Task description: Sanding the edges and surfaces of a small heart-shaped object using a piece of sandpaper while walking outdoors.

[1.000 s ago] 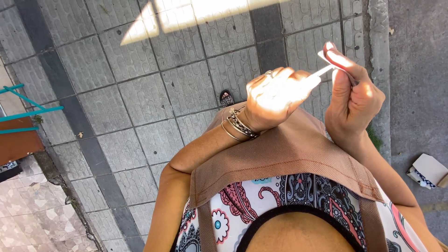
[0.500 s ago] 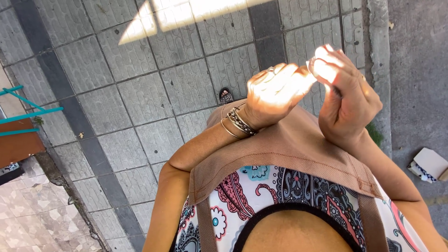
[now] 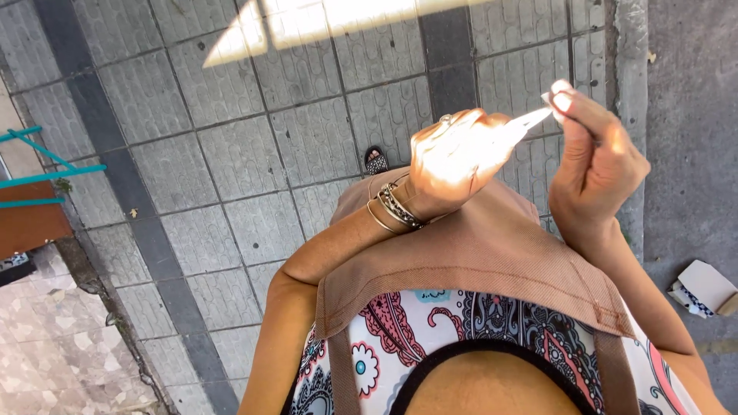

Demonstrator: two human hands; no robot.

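Observation:
I look down over a brown apron (image 3: 477,261) and a patterned top. My left hand (image 3: 453,161), with bracelets on the wrist and a ring, is closed in bright sun above the apron. It holds one end of a thin white strip (image 3: 530,119). My right hand (image 3: 596,165) is just to the right and pinches the strip's other end between thumb and fingertips. Glare hides the strip's detail.
Grey paving slabs (image 3: 231,154) with dark bands lie below, and a sandalled foot (image 3: 375,161) shows past the apron. A kerb (image 3: 630,61) and asphalt run along the right, with a small open carton (image 3: 703,288) on it. A teal frame and a brown board (image 3: 31,215) stand at the left.
My right hand has drawn away to the right from my left hand, and the white strip now stretches between them. The left hand has barely moved.

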